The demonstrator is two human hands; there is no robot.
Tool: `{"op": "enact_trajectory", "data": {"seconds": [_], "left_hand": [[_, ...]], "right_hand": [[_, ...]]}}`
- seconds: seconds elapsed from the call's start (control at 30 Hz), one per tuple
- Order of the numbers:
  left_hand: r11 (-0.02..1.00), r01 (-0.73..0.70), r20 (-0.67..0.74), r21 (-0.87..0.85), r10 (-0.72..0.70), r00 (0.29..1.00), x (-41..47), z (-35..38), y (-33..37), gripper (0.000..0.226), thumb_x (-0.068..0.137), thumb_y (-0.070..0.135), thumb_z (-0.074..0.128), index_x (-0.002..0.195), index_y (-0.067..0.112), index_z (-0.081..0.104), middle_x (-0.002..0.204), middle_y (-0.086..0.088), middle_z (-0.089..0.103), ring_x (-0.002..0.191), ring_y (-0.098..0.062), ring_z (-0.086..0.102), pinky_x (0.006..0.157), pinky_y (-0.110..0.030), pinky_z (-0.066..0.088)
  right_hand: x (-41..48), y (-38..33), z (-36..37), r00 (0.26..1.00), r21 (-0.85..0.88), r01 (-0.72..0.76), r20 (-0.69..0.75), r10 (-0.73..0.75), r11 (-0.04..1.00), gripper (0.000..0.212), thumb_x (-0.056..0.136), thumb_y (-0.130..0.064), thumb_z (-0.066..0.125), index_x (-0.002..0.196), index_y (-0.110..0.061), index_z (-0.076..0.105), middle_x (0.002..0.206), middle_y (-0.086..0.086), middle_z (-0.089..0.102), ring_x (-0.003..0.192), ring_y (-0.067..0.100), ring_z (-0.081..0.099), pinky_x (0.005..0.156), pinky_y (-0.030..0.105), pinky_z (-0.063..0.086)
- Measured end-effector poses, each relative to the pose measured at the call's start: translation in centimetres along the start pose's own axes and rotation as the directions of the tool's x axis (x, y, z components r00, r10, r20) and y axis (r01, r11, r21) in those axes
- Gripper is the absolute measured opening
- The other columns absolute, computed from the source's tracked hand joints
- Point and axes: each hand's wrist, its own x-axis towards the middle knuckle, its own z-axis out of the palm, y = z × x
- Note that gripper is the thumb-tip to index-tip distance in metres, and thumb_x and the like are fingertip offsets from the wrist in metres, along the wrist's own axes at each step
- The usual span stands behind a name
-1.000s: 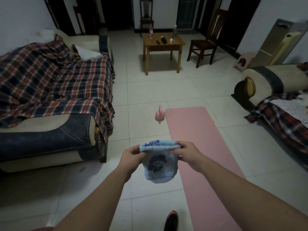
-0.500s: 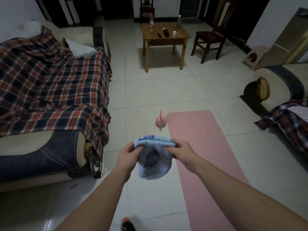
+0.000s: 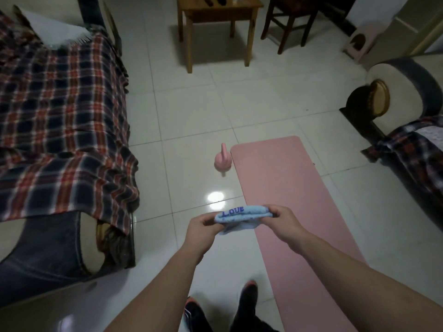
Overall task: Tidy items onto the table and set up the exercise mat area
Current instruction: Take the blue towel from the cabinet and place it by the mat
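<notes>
From the head view, the left hand (image 3: 203,227) and right hand (image 3: 285,222) each pinch one end of a folded light-blue towel (image 3: 242,215), held in the air over the tiled floor (image 3: 191,111) beside the pink exercise mat (image 3: 287,188). A pink kettlebell (image 3: 223,159) stands just beside the mat's far corner. The wooden counter (image 3: 220,10) stands well beyond.

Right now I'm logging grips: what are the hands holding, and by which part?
A small light-blue terry towel with blue lettering, folded, pinched at its two ends: left hand on the left end, right hand on the right.
</notes>
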Motion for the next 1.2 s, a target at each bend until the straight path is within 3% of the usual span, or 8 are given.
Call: {"op": "enact_trajectory", "data": {"seconds": [0.23, 0.37, 0.47, 0.63, 0.77, 0.93, 1.1, 1.2], "left_hand": [[0.992, 0.093, -0.057, 0.089, -0.088, 0.995, 6.8, 2.5, -0.7, 0.032, 0.082, -0.003, 0.065, 0.091, 0.027, 0.074, 0.078, 0.018, 0.074, 0.072, 0.008, 0.066, 0.062, -0.006, 0.047], [0.977, 0.194, -0.077, 0.093, -0.187, 0.979, 10.8, 4.9, -3.6, 0.026, 0.078, 0.002, 0.071, 0.089, 0.025, 0.076, 0.081, 0.011, 0.076, 0.071, 0.003, 0.066, 0.059, -0.008, 0.046], [0.965, 0.247, -0.065, 0.087, -0.242, 0.968, 14.5, 6.7, -7.8, 0.023, 0.076, 0.004, 0.074, 0.087, 0.024, 0.076, 0.082, 0.009, 0.076, 0.08, -0.004, 0.069, 0.067, -0.012, 0.048], [0.941, 0.327, -0.049, 0.081, -0.324, 0.945, 22.8, 9.1, -18.7, 0.019, 0.081, 0.001, 0.069, 0.091, 0.016, 0.076, 0.071, 0.003, 0.073, 0.059, 0.0, 0.06, 0.056, -0.018, 0.048], [0.938, 0.338, -0.016, 0.073, -0.338, 0.941, 32.2, 9.7, -28.6, 0.017, 0.083, 0.003, 0.07, 0.083, 0.019, 0.074, 0.066, 0.0, 0.071, 0.057, -0.006, 0.06, 0.053, -0.023, 0.049], [0.912, 0.311, 0.002, 0.266, -0.323, 0.946, 41.3, 9.5, -39.0, 0.014, 0.083, 0.008, 0.068, 0.079, 0.021, 0.07, 0.074, 0.002, 0.071, 0.068, -0.01, 0.062, 0.067, -0.027, 0.051], [0.909, 0.303, -0.045, 0.286, -0.304, 0.952, 49.7, 9.7, -45.3, 0.015, 0.085, 0.01, 0.067, 0.085, 0.025, 0.066, 0.081, 0.004, 0.069, 0.074, -0.012, 0.064, 0.068, -0.025, 0.052], [0.929, 0.298, -0.078, 0.219, -0.288, 0.955, 54.2, 9.6, -47.1, 0.011, 0.085, 0.012, 0.069, 0.09, 0.021, 0.066, 0.088, -0.006, 0.071, 0.082, -0.022, 0.067, 0.08, -0.039, 0.056]], "right_hand": [[7.9, 2.7, -1.0, 0.994, 0.052, -0.104, 0.045, 0.101, 0.993, 0.024, 0.087, 0.003, 0.062, 0.093, -0.017, 0.077, 0.081, -0.009, 0.075, 0.073, 0.0, 0.066, 0.066, 0.011, 0.05], [11.8, 6.0, -1.9, 0.981, 0.054, -0.171, 0.103, 0.165, 0.984, 0.021, 0.084, 0.002, 0.068, 0.092, -0.014, 0.078, 0.091, 0.001, 0.078, 0.08, 0.005, 0.068, 0.073, 0.014, 0.053], [15.3, 9.9, -2.6, 0.967, 0.056, -0.231, 0.12, 0.223, 0.971, 0.023, 0.085, 0.003, 0.066, 0.091, -0.015, 0.078, 0.092, 0.001, 0.078, 0.081, 0.004, 0.069, 0.072, 0.012, 0.051], [22.3, 19.3, -2.8, 0.942, 0.024, -0.314, 0.13, 0.309, 0.949, 0.026, 0.089, 0.006, 0.06, 0.091, -0.012, 0.079, 0.087, 0.0, 0.078, 0.077, 0.006, 0.068, 0.069, 0.015, 0.051], [30.9, 28.4, -2.0, 0.935, -0.029, -0.32, 0.15, 0.321, 0.947, 0.021, 0.09, 0.002, 0.06, 0.094, -0.008, 0.078, 0.092, 0.008, 0.078, 0.083, 0.015, 0.072, 0.073, 0.026, 0.055], [41.8, 39.1, 1.0, 0.932, -0.159, -0.302, 0.155, 0.326, 0.94, 0.017, 0.09, -0.001, 0.063, 0.092, -0.012, 0.076, 0.087, 0.004, 0.077, 0.077, 0.015, 0.069, 0.067, 0.024, 0.054], [49.5, 44.9, 4.2, 0.965, -0.199, -0.235, 0.074, 0.253, 0.952, 0.014, 0.091, -0.003, 0.061, 0.091, -0.013, 0.071, 0.079, 0.002, 0.07, 0.063, 0.005, 0.063, 0.054, 0.014, 0.05], [53.0, 46.4, 5.5, 0.988, -0.181, -0.155, -0.042, 0.15, 0.971, 0.018, 0.089, -0.003, 0.06, 0.083, -0.017, 0.07, 0.085, 0.009, 0.072, 0.073, 0.016, 0.064, 0.069, 0.028, 0.056]]}}
